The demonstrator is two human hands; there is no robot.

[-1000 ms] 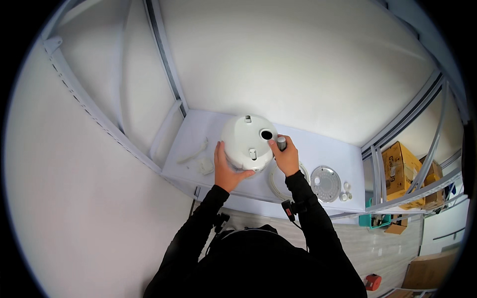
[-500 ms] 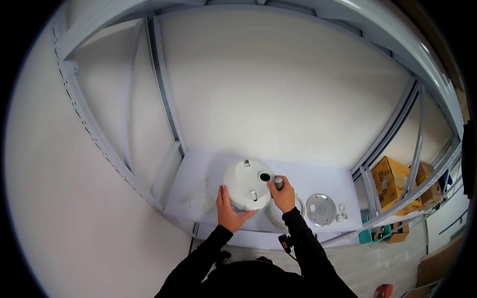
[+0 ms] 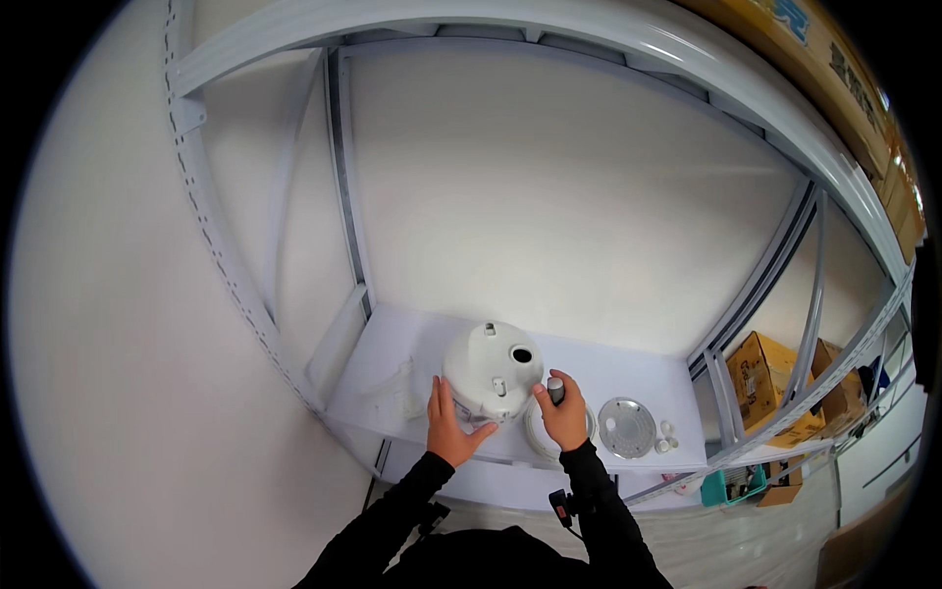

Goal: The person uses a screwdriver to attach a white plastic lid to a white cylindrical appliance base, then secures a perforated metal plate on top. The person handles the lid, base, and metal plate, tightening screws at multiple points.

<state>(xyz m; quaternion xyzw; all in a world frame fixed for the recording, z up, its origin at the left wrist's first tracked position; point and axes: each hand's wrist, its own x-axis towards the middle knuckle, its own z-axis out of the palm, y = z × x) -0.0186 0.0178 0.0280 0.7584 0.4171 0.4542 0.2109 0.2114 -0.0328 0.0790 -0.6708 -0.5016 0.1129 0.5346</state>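
Nearest, the left hand (image 3: 451,432) lies at the near-left side of the white domed housing (image 3: 481,371), its grip spread wide, fingers along the flank and thumb toward the near rim, probably to steady the round shell rather than pinch it. The right hand (image 3: 565,420), at the housing's near-right side, has its grip closed around a grey-ended cylinder (image 3: 556,389), held upright, perhaps to keep it ready; whether this hand also touches the housing I cannot tell. The housing thus sits just beyond and between both grips, hole and slots facing up, seemingly resting on the shelf (image 3: 677,385). A white ring (image 3: 536,438) lies partly hidden at its near right; a perforated disc (image 3: 628,429) and small white caps (image 3: 663,446) lie farther right, seemingly set aside within reach. Pale translucent pieces (image 3: 409,401) lie left of the housing.
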